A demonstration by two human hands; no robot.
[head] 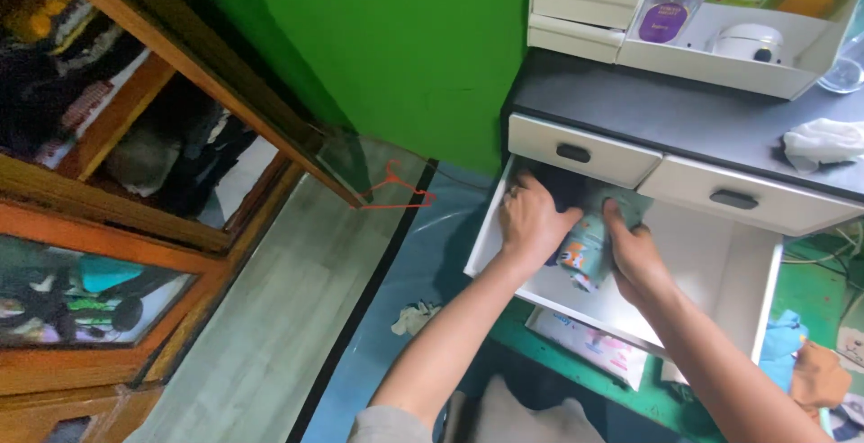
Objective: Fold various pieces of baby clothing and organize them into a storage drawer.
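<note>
Head view: I look down into an open white drawer (720,263) pulled out of a cabinet against a green wall (405,38).
Left hand: my left hand (531,218) lies palm down at the back left of the drawer, fingers curled loosely over a dark folded garment (565,189); I cannot tell whether it grips the cloth or only presses on it.
Right hand: my right hand (634,250) is partly closed on a small patterned cloth (585,250), thumb on top, fingers tucked out of sight beneath it.
Patterned cloth: pale blue with orange and white print, bunched between my two hands, inside the drawer towards its left side, touching both hands.
Drawer: the right half of the drawer floor shows bare white.
Counter: the dark grey counter (666,110) above carries a white organiser (720,56) holding bottles and a crumpled white cloth (823,142) near its right edge.
Floor: a red hanger (391,187) lies by the wall, with a wooden glass-fronted wardrobe (117,200) to the left.
</note>
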